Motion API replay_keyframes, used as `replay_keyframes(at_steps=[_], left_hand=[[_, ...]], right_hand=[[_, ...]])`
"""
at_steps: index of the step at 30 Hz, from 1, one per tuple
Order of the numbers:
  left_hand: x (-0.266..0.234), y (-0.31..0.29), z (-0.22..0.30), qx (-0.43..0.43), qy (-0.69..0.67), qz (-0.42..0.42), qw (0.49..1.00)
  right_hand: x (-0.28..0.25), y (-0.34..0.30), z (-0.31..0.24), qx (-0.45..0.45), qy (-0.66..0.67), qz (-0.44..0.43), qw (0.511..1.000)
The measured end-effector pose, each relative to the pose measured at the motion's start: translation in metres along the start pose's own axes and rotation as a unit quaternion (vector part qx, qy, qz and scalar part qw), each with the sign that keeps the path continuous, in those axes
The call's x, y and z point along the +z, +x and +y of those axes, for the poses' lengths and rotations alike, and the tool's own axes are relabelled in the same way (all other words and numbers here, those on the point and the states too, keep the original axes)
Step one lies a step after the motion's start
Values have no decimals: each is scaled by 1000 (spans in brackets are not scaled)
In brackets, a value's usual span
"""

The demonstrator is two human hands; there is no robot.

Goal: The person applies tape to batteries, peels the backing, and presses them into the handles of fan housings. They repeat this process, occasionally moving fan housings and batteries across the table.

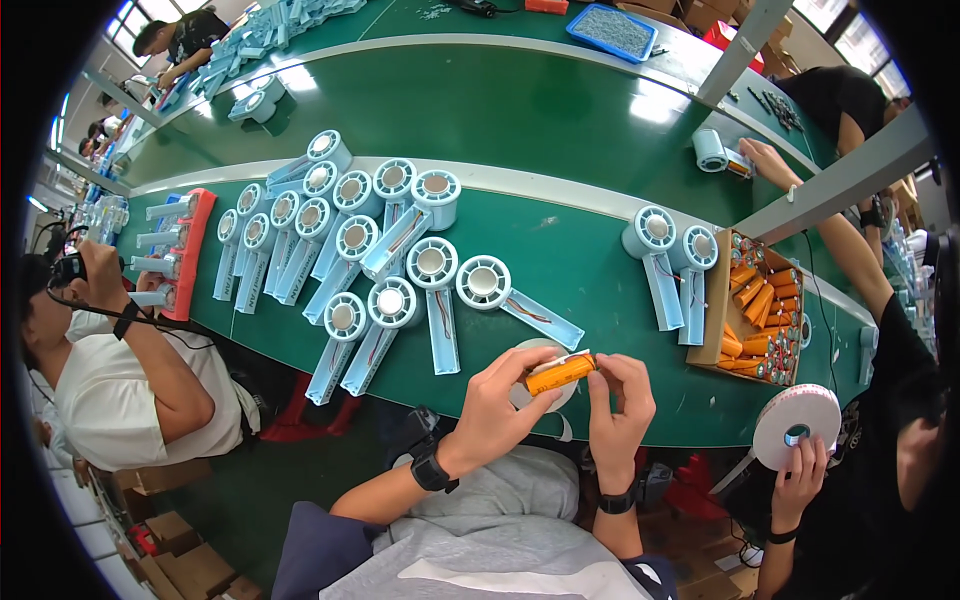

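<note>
An orange cylindrical battery (560, 374) is gripped in my left hand (497, 405), thumb below it and fingers behind. A strip of white material lies along its upper side. My right hand (622, 405) pinches at the battery's right end with thumb and fingers closed. Behind my hands a roll of white tape (556, 402) rests at the near edge of the green table, partly covered by the left hand. Beyond it lies a light blue fan housing (483, 282) with a hollow handle and thin wires.
Many more blue fan housings (357, 238) cluster to the left, and two (655, 230) stand right of centre. A cardboard box (709, 318) of orange batteries sits at the right. A co-worker's hand (800, 470) holds another tape roll (778, 420). A red rack (192, 255) stands far left.
</note>
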State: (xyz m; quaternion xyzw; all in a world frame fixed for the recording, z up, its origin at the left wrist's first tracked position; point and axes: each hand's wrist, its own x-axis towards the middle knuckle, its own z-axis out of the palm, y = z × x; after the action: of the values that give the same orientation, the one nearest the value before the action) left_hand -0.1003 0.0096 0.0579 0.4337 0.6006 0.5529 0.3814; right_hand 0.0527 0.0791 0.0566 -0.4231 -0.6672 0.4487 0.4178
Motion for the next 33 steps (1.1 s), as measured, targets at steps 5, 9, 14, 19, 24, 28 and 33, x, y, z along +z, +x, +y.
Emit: replay_keyframes(at_steps=[5, 9, 14, 19, 24, 28, 33], left_hand=[[-7, 3, 10, 157, 146, 17, 977], [-9, 2, 9, 188, 177, 17, 966], [-15, 3, 6, 216, 210, 13, 954], [-19, 5, 14, 127, 195, 77, 969], [-5, 11, 13, 186, 135, 89, 969], [5, 10, 4, 252, 169, 117, 946], [12, -2, 1, 258, 153, 75, 951]], right_hand=[[-12, 12, -6, -170, -189, -24, 967], [-15, 20, -9, -251, -266, -51, 929], [-16, 23, -6, -260, -299, -108, 912], [-15, 14, -5, -232, -241, -26, 942], [-1, 6, 5, 84, 196, 65, 975], [30, -12, -12, 176, 331, 79, 924], [8, -10, 8, 224, 423, 12, 878]])
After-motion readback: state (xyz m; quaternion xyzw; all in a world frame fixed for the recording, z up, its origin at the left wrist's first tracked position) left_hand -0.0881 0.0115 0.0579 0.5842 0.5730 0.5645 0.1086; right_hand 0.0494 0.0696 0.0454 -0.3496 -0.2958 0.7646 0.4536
